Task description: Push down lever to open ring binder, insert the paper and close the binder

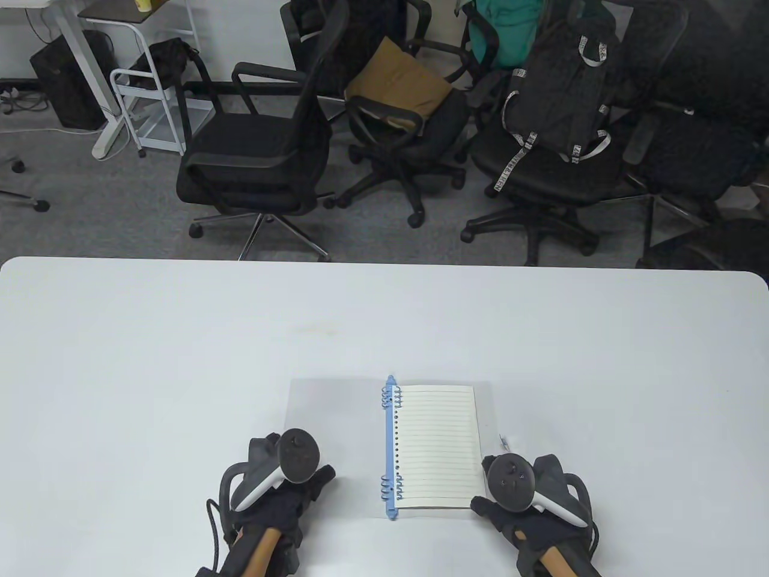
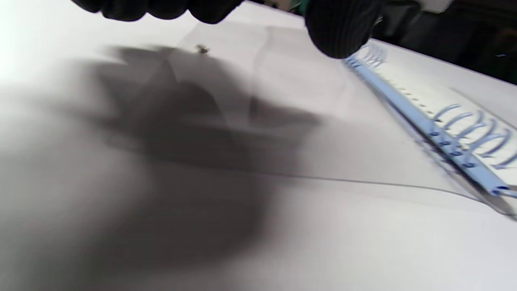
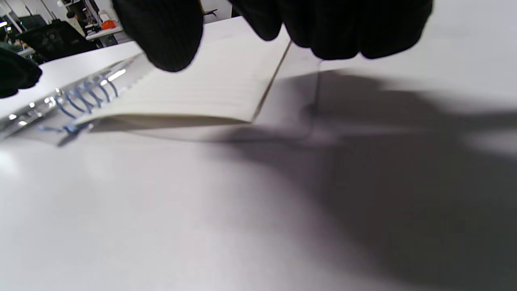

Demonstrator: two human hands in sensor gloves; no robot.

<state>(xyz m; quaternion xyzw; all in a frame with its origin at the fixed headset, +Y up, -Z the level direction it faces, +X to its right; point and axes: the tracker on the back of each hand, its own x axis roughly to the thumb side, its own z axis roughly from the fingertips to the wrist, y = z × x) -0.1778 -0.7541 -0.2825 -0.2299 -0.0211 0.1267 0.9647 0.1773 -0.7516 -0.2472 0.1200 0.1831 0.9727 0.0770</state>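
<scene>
With the clear-covered binder with its pale blue ring spine (image 1: pixel 391 448) lying open between your hands and lined paper (image 1: pixel 437 448) on its right, your left hand (image 1: pixel 282 481) and right hand (image 1: pixel 519 490) hover loosely curled, empty; pressing the unbraced spine risks sliding it and skewing holes.

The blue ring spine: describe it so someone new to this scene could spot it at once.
On the white table, near its front edge between the left hand and right hand, lies an open clear-covered binder. The blue ring spine runs down its middle, left of the lined paper; it is the only coloured part, with ring clusters at each end.
</scene>
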